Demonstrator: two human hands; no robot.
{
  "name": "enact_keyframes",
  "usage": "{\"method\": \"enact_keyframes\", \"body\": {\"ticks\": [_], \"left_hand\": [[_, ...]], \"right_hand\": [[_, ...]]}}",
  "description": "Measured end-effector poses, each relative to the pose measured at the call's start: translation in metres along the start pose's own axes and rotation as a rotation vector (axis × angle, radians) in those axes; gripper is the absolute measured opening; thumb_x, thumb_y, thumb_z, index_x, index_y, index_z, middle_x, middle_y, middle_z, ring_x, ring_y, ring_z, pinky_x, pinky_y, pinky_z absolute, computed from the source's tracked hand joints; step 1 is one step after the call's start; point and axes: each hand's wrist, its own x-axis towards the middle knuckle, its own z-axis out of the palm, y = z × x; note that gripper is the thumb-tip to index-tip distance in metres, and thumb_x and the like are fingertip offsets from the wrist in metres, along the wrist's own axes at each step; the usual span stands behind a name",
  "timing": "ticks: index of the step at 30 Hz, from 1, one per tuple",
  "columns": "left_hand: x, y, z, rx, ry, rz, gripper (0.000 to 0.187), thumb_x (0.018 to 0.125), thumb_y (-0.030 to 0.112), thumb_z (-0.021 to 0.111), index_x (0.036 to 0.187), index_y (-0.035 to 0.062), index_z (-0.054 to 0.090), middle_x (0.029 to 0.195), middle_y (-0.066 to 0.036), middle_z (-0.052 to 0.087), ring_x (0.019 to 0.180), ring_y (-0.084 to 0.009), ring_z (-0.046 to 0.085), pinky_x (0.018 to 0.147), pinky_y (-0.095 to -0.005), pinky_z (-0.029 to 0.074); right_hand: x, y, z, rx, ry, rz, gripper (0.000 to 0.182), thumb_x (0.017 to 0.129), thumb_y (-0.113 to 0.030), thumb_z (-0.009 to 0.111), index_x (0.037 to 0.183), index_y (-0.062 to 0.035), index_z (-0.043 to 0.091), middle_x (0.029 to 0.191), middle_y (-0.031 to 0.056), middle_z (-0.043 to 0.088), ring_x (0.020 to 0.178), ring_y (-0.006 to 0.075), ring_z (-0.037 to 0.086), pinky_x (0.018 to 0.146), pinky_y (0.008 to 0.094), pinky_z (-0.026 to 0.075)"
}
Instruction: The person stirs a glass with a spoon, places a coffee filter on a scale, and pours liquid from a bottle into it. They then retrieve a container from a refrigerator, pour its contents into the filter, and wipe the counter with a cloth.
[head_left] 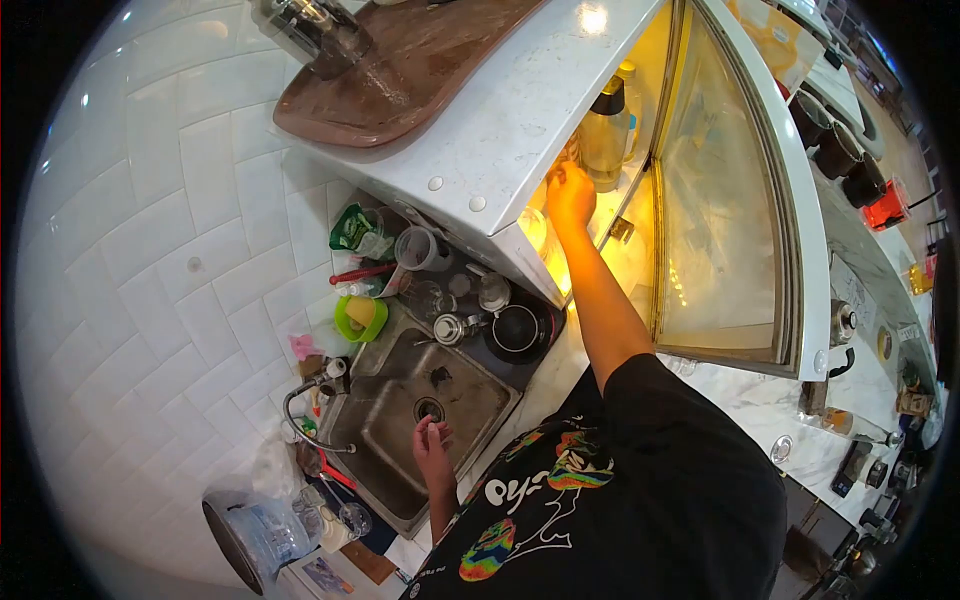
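Note:
My right hand (571,198) is inside a yellow-lit glass cabinet (725,200), its fingers closed beside a bottle with a dark band (603,135). What those fingers hold, if anything, is hidden. Over the metal sink (385,425), near its drain, hangs my left hand (434,448), empty, with its fingers loosely bent and partly apart. The cabinet's framed glass door stands open to the right of my right arm.
A brown tray (420,70) with a clear container (315,35) lies on the cabinet top. By the sink are a faucet (290,410), a green bowl (361,318), a metal pot (450,329) and a black-rimmed pot (516,330). Dark cups (838,152) stand at the right.

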Motion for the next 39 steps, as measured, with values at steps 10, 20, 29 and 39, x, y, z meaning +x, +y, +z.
{"method": "enact_keyframes", "body": {"ticks": [10,20,29,39], "left_hand": [[0.0,0.014,0.004,0.016,0.027,-0.007,0.037,0.108,0.03,0.058,0.138,0.0068,0.057,0.117,-0.008,0.07,0.103,-0.0186,0.069,0.084,-0.0329,0.051],[-0.008,0.013,0.005,0.035,0.03,-0.009,0.039,0.108,0.03,0.059,0.139,0.0066,0.056,0.114,-0.008,0.07,0.101,-0.0184,0.069,0.084,-0.0332,0.051],[-0.004,0.008,0.005,0.062,-0.017,0.022,0.041,0.11,0.036,0.056,0.141,0.0092,0.054,0.114,-0.006,0.07,0.103,-0.0188,0.068,0.086,-0.0355,0.05],[-0.002,0.001,0.008,0.034,-0.036,0.019,0.036,0.109,0.027,0.059,0.138,0.0067,0.056,0.112,-0.004,0.07,0.096,-0.0134,0.066,0.082,-0.0301,0.05]], "right_hand": [[0.023,-0.01,0.002,0.137,-0.059,-0.07,0.024,0.087,-0.026,0.078,0.106,-0.0107,0.079,0.091,0.0187,0.076,0.091,0.0399,0.073,0.081,0.047,0.057],[0.04,0.024,0.036,0.264,-0.069,-0.077,0.032,0.086,-0.026,0.08,0.113,-0.0096,0.076,0.094,0.0169,0.077,0.091,0.0381,0.074,0.081,0.0464,0.057],[0.002,0.025,-0.016,0.259,0.016,0.056,0.023,0.089,-0.026,0.077,0.105,-0.0093,0.073,0.088,0.0149,0.075,0.087,0.0371,0.072,0.077,0.0464,0.056],[0.024,0.041,-0.052,0.091,0.125,0.07,0.023,0.09,-0.027,0.077,0.088,-0.0064,0.068,0.086,0.0151,0.07,0.082,0.0393,0.067,0.073,0.0484,0.052]]}}
